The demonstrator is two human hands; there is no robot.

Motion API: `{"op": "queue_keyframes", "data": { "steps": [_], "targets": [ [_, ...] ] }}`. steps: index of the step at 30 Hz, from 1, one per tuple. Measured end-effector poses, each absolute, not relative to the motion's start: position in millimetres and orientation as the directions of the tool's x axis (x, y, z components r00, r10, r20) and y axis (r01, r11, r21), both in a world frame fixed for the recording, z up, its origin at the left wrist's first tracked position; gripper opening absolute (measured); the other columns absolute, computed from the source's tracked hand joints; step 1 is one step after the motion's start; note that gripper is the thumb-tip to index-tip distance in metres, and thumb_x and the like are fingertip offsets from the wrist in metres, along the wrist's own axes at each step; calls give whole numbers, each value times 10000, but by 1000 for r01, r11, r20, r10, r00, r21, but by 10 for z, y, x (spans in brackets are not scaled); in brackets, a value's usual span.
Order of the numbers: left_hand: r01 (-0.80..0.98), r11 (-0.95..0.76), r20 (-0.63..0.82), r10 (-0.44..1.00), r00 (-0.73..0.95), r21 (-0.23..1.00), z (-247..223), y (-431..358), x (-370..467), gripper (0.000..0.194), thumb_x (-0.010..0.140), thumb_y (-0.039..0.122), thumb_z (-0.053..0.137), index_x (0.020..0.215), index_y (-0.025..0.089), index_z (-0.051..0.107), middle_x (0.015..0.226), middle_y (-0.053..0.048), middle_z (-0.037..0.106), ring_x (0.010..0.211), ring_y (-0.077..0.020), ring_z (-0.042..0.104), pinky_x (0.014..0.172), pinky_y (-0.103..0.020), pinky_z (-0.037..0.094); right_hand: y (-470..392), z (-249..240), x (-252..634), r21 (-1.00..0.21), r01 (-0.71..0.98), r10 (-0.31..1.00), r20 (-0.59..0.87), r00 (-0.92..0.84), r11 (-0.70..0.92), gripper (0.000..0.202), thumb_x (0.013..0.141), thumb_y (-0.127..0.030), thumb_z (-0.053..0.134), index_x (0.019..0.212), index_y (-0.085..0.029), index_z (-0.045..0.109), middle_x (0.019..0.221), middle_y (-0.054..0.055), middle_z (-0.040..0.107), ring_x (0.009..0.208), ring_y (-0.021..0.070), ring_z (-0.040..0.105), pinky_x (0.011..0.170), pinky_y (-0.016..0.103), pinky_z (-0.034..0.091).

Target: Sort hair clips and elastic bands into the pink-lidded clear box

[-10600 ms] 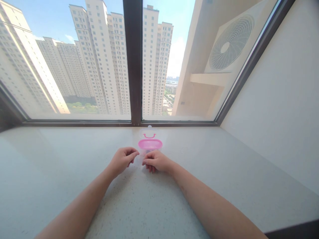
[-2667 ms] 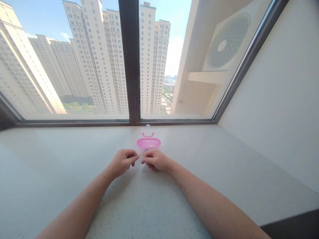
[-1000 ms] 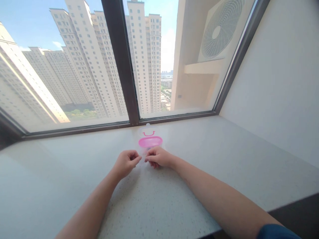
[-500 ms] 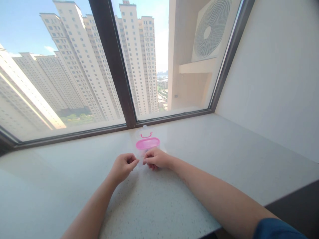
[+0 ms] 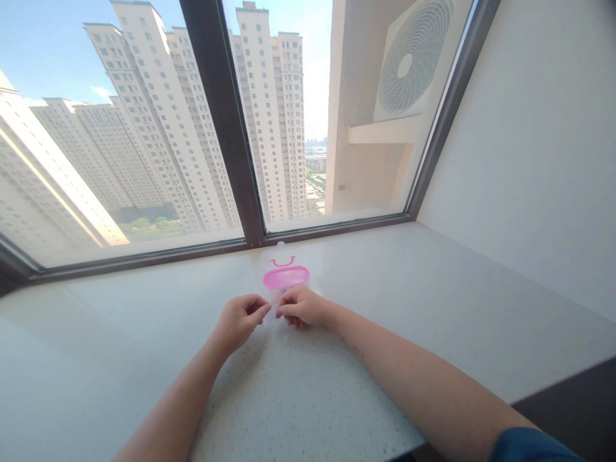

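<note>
Pink-rimmed container [image 5: 285,278] on sill [image 5: 366,276] nr window [image 5: 231,147], clear lid [image 5: 282,252] w/ pink handle [image 5: 283,265] just behind. L hand [image 5: 242,321] & R hand [image 5: 301,308] just in front, fingers curled; can't tell if either grip's pinching sth.

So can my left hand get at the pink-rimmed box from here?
Probably yes: your left hand is near the pink-rimmed box, with its left side unblocked; your right hand overlaps its front right.
</note>
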State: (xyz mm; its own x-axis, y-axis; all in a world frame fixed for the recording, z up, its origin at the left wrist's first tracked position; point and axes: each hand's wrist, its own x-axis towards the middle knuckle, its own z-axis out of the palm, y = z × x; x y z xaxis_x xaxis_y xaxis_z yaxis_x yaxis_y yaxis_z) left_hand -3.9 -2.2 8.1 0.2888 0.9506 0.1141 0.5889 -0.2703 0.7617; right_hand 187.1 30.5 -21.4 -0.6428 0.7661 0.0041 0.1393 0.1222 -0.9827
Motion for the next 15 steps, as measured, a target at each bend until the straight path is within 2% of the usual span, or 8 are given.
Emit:
{"op": "queue_keyframes", "data": {
  "steps": [15],
  "targets": [
    [595, -276, 106, 947, 304, 755, 84, -44, -32, 287, 803, 396, 528, 736, 153, 665, 550, 17, 568, 442, -100, 464, 450, -203, 350, 319, -222, 1878, -986, 135, 758, -12, -652, 100, 115, 771, -195, 528, 731, -117, 601, 519, -23, 535, 397, 69, 503, 376, 163, 363]
  ]
}}
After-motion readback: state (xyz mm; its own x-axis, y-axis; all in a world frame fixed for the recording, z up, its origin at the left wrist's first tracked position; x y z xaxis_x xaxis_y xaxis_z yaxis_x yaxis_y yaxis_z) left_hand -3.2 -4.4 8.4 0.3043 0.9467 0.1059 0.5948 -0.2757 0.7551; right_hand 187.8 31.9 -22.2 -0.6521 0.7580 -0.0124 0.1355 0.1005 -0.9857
